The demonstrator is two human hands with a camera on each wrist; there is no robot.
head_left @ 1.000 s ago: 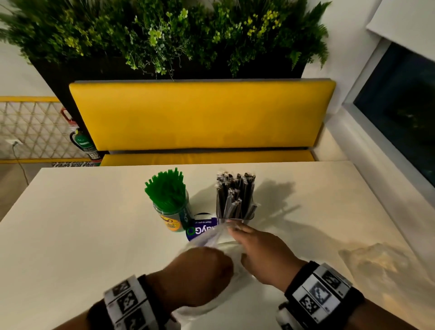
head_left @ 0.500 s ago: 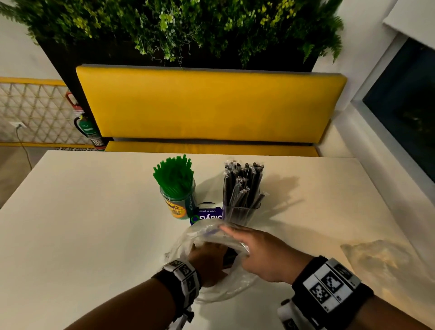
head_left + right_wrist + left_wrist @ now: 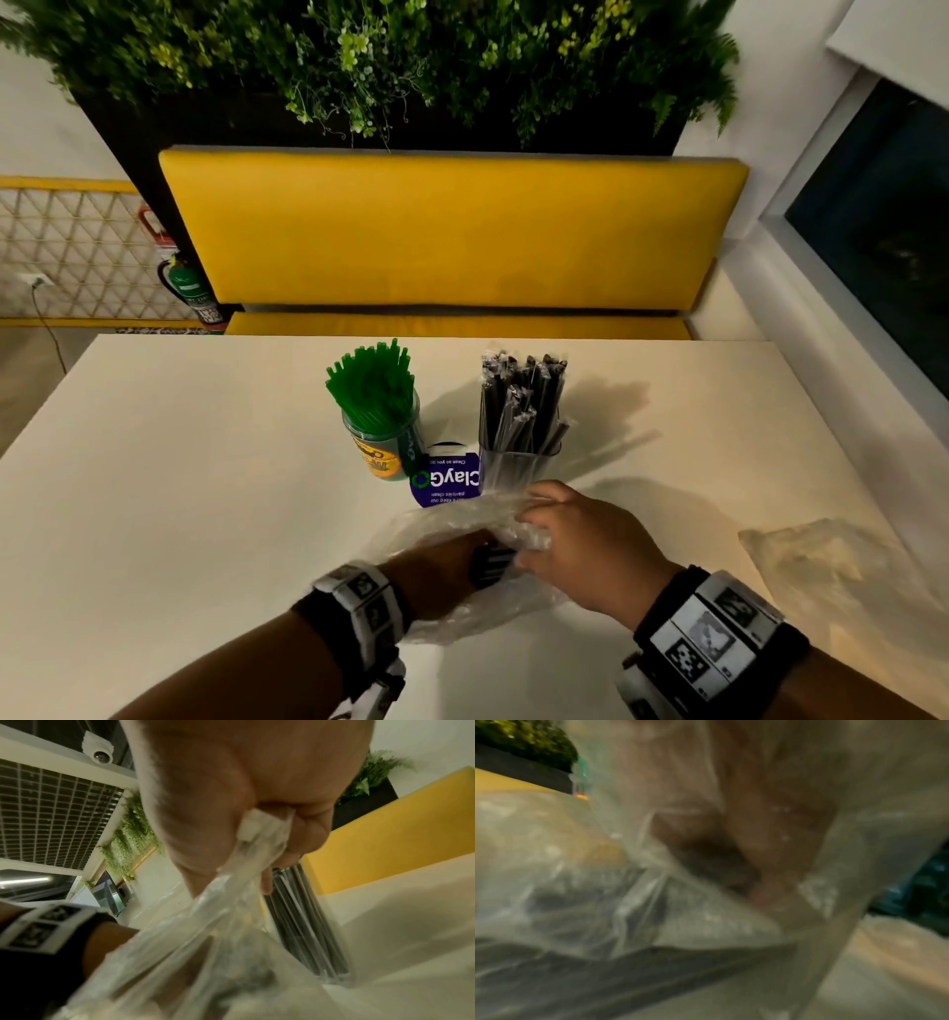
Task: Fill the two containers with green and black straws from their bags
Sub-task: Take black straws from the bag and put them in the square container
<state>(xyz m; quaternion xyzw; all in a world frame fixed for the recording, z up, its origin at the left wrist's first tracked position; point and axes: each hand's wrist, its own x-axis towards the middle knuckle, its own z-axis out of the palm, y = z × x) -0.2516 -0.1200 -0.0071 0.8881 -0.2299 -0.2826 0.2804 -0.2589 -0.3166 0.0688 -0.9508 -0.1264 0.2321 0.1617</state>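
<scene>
A jar (image 3: 382,457) packed with green straws (image 3: 375,383) stands mid-table. To its right a clear container (image 3: 513,467) holds wrapped black straws (image 3: 521,401). In front of them lies a clear plastic bag (image 3: 441,529). My left hand (image 3: 457,560) is inside the bag and grips a bundle of black straws (image 3: 490,565). The left wrist view is blurred: fingers (image 3: 765,862) behind plastic, dark straws (image 3: 654,973) below. My right hand (image 3: 544,519) pinches the bag's bunched edge (image 3: 262,833) just in front of the black straw container (image 3: 303,923).
A blue ClayGo-labelled item (image 3: 445,480) sits between the two containers. Another crumpled clear bag (image 3: 821,565) lies at the table's right. A yellow bench (image 3: 452,231) runs behind the table's far edge, with plants above it.
My left hand went from on top of the bag to inside it and took hold of black straws. My right hand stayed on the bag's edge.
</scene>
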